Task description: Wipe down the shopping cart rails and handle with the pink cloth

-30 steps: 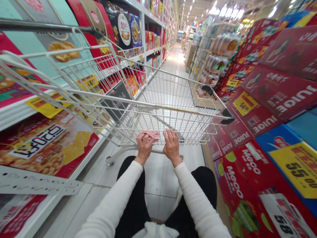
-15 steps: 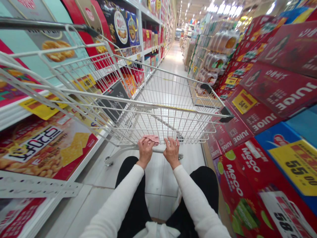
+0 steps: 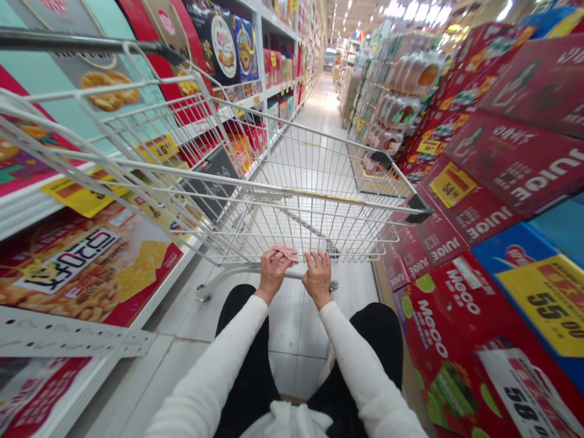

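Note:
A metal wire shopping cart (image 3: 287,191) stands crosswise before me, its long side facing my knees. My left hand (image 3: 272,275) is closed on a folded pink cloth (image 3: 287,252), which lies against the low wires of the basket. Just to the right, my right hand (image 3: 316,277) has its fingers curled over the basket's bottom edge. The two hands are close together but apart. The wire floor of the basket shows no goods on it. Which wires the fingertips touch is hidden.
Shelves of boxed biscuits (image 3: 68,267) with yellow price tags line the left. Stacked red drink cartons (image 3: 456,310) rise close on the right, beside my knee. The cart's dark handle (image 3: 91,42) is at upper left. A tiled aisle (image 3: 326,100) runs ahead, past bottle packs (image 3: 401,106).
My left hand has shifted slightly right with the pink cloth, along the basket's lower edge towards my right hand. The right hand stays nearly in place.

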Tool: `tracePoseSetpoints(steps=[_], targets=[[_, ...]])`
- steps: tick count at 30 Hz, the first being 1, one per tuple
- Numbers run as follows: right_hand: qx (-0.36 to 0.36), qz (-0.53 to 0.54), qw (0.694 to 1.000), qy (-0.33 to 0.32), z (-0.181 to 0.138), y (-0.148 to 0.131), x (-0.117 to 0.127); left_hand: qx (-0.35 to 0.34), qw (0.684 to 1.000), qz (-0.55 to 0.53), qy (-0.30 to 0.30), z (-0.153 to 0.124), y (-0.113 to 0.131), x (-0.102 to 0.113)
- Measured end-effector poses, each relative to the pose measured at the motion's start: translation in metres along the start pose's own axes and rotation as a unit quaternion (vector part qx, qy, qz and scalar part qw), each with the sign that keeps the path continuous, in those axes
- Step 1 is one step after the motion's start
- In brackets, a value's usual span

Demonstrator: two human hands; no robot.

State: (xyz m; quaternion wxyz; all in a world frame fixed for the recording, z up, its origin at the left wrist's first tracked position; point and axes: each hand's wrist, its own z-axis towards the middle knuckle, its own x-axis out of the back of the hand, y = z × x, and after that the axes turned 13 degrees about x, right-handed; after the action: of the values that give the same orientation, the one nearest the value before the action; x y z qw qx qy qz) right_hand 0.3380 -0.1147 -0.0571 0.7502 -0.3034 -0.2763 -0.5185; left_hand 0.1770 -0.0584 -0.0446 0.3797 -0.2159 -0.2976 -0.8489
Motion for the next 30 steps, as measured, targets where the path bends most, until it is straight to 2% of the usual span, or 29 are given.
tracePoseSetpoints(steps=[2, 5, 7, 11, 14, 16, 20, 22, 24, 28, 30], targets=[[0.001, -0.002, 1.000, -0.002, 0.000, -0.001, 0.001, 0.010, 1.000, 0.008, 0.005, -0.003, 0.000, 0.002], [0.002, -0.010, 1.000, -0.007, 0.000, -0.003, 0.003, 0.050, 0.997, 0.008, 0.058, 0.000, -0.001, 0.004], [0.003, -0.017, 1.000, -0.008, -0.001, -0.004, 0.004, 0.072, 0.995, 0.001, 0.070, 0.000, -0.002, 0.003], [0.006, -0.020, 1.000, -0.016, -0.001, -0.003, 0.004, 0.078, 0.997, 0.004, 0.010, -0.016, -0.001, -0.001], [0.005, -0.015, 1.000, -0.022, -0.002, -0.002, 0.002, 0.075, 0.997, 0.018, 0.002, -0.021, 0.000, 0.000], [0.002, -0.009, 1.000, -0.021, -0.003, -0.001, 0.002, 0.073, 0.997, 0.017, 0.029, -0.011, 0.001, 0.003], [-0.002, -0.005, 1.000, -0.007, -0.004, -0.002, 0.000, 0.065, 0.990, -0.004, 0.126, 0.022, 0.000, 0.012], [-0.004, -0.006, 1.000, 0.000, -0.004, -0.003, 0.000, 0.064, 0.988, 0.001, 0.142, 0.030, -0.001, 0.014], [-0.004, -0.008, 1.000, 0.001, -0.003, -0.003, 0.000, 0.059, 0.991, 0.016, 0.120, 0.025, -0.001, 0.013], [-0.003, -0.010, 1.000, -0.005, -0.003, -0.003, 0.001, 0.034, 0.999, 0.035, 0.025, -0.005, -0.004, 0.008], [-0.003, -0.007, 1.000, -0.013, -0.004, -0.003, 0.002, 0.043, 0.998, 0.030, 0.017, -0.015, -0.006, 0.007]])
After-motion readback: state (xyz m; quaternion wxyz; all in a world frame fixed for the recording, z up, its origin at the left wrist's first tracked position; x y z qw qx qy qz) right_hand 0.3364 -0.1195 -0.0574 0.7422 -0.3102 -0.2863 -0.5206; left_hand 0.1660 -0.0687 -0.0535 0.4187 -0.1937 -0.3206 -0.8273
